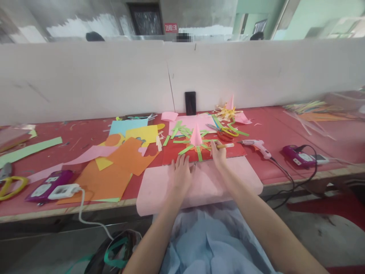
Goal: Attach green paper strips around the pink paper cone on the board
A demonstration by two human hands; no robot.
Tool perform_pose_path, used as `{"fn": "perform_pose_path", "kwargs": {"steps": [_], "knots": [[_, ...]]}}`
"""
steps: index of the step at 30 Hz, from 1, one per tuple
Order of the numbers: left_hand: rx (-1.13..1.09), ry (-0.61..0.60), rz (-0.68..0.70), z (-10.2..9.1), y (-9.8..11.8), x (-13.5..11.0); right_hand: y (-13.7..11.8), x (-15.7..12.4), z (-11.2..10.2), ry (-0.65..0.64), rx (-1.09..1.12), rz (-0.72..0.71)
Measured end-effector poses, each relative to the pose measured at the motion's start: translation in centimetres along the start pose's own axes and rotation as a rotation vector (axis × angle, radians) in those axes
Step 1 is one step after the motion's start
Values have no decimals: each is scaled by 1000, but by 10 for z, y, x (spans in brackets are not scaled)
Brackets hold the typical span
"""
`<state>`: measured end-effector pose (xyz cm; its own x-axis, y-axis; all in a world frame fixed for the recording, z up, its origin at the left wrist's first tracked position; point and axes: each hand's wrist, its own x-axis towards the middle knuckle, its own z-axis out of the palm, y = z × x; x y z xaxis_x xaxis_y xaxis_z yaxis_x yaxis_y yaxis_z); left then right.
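Note:
My left hand lies flat, fingers spread, on a large pink paper sheet that hangs over the table's front edge. My right hand is closed on a pencil whose tip points right, above the top edge of that sheet. Just beyond both hands lies a red sheet bearing a small pink paper cone ringed by green paper strips.
Orange, yellow and blue papers lie at left. Scissors, a glue gun with cord, a purple device, a phone leaning on the white partition, yellow-handled scissors and a power strip surround them. Other people's heads show above the partition.

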<state>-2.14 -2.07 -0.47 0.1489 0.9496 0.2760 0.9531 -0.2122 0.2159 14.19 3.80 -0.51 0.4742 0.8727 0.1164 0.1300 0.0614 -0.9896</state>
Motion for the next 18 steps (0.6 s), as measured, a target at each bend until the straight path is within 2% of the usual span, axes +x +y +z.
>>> {"fn": "perform_pose_path", "kwargs": {"steps": [6, 9, 13, 18], "knots": [[-23, -21, -3, 6, -4, 1, -2, -4, 0, -47, -64, -48], [-40, 3, 15, 8, -6, 1, -2, -8, 0, -86, -85, -141], [-32, 36, 27, 9, -5, 0, 4, -10, 2, -160, -308, -306], [-16, 35, 21, 7, -3, 0, 11, -6, 8, -318, -585, -506]]}}
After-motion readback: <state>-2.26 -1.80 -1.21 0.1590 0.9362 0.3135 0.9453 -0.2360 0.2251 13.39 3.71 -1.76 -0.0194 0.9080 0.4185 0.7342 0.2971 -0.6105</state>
